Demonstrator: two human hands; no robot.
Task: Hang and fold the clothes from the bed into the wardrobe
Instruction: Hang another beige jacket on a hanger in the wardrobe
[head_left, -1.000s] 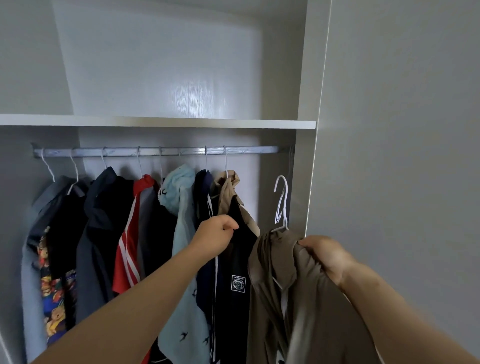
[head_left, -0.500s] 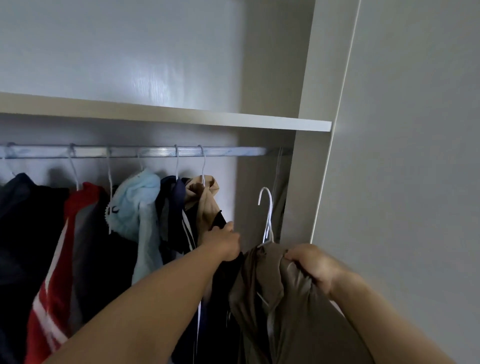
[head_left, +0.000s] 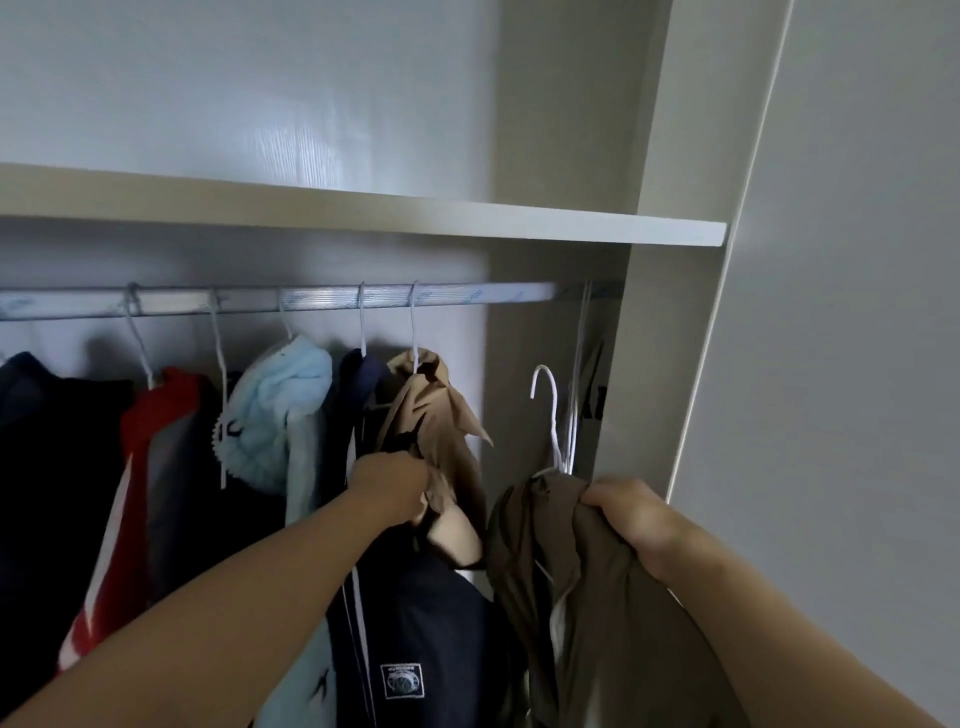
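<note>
My right hand (head_left: 631, 512) grips the shoulder of a dark brown shirt (head_left: 587, 613) on a white hanger (head_left: 549, 410). The hanger's hook is free in the air, below the silver rail (head_left: 467, 297) and right of the hung clothes. My left hand (head_left: 392, 486) grips the tan garment (head_left: 441, 415) that hangs last in the row, next to a navy jacket (head_left: 410, 623). A gap of bare rail lies between the tan garment and the wardrobe's right wall.
Several garments hang along the rail: light blue fleece (head_left: 280, 415), red-and-white top (head_left: 150, 467), dark items at left. A white shelf (head_left: 467, 221) runs just above the rail. An empty white hanger (head_left: 579, 374) hangs at the rail's right end. The wardrobe side panel (head_left: 831, 364) is close on the right.
The view has moved closer and to the right. My left hand has shifted from the navy jacket onto the tan garment. The brown shirt and its hanger stay held at about the same height.
</note>
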